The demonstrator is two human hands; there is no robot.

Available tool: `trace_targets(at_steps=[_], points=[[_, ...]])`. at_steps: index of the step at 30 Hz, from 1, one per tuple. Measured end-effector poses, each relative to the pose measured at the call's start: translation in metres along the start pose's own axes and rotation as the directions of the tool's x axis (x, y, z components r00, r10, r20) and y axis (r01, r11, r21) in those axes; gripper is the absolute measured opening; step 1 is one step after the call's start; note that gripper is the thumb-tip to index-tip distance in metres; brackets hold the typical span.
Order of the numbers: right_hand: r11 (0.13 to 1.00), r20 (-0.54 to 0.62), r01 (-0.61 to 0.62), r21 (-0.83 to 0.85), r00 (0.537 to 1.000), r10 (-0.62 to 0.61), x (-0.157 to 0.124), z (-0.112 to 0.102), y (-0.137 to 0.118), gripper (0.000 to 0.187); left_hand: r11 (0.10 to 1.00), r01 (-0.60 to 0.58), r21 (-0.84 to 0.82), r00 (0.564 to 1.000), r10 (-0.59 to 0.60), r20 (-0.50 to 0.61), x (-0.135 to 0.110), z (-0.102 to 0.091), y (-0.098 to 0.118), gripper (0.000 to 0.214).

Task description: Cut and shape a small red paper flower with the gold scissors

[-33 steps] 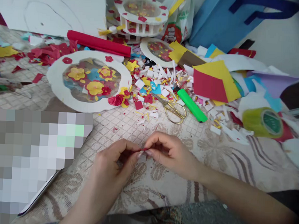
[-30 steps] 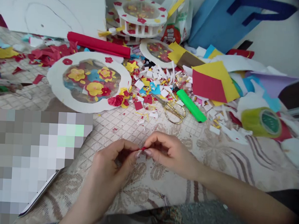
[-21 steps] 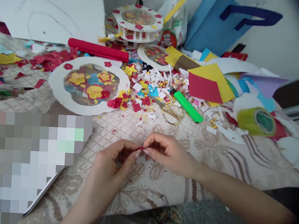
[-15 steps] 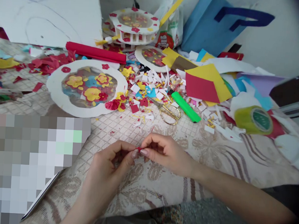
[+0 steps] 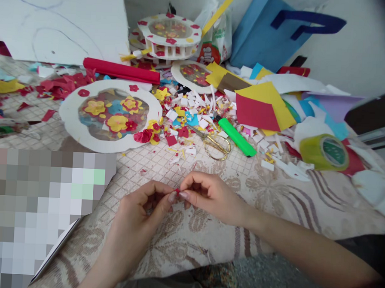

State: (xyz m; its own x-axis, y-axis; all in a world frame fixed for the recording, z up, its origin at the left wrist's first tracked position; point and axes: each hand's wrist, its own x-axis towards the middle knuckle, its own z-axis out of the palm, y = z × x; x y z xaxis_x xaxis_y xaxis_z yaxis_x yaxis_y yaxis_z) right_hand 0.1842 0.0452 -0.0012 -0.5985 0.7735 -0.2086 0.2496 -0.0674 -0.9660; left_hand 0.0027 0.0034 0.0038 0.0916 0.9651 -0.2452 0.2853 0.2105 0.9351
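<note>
Between my fingertips, over the patterned tablecloth, is a tiny red piece, probably paper, mostly hidden by the fingers. My left hand pinches it from the left, thumb against forefinger. From the other side my right hand pinches it too, the two thumbs almost touching. Beyond the hands lie gold-handled scissors and a green utility knife. A white scalloped frame with yellow, red and blue paper flowers lies flat at the back left.
Paper scraps are strewn across the table's middle. Red and yellow paper sheets lie right of them, near a roll of tape. A red roll, a tiered white paper lantern and a blue bag are behind. The lower left is blurred out.
The view has shifted slightly. Both hands keep their pinch on the red piece, with only a very small movement of the fingers.
</note>
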Motion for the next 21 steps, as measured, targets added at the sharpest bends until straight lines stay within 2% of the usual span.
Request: trace_targets(at_steps=[21], points=[[0.999,-0.002,0.029,-0.030,1.000,-0.029,-0.0006,0.0013,-0.0002,0.008,0.999,0.013,0.053,0.999,-0.012,-0.030,-0.0022,0.0011,0.0003,0.018]])
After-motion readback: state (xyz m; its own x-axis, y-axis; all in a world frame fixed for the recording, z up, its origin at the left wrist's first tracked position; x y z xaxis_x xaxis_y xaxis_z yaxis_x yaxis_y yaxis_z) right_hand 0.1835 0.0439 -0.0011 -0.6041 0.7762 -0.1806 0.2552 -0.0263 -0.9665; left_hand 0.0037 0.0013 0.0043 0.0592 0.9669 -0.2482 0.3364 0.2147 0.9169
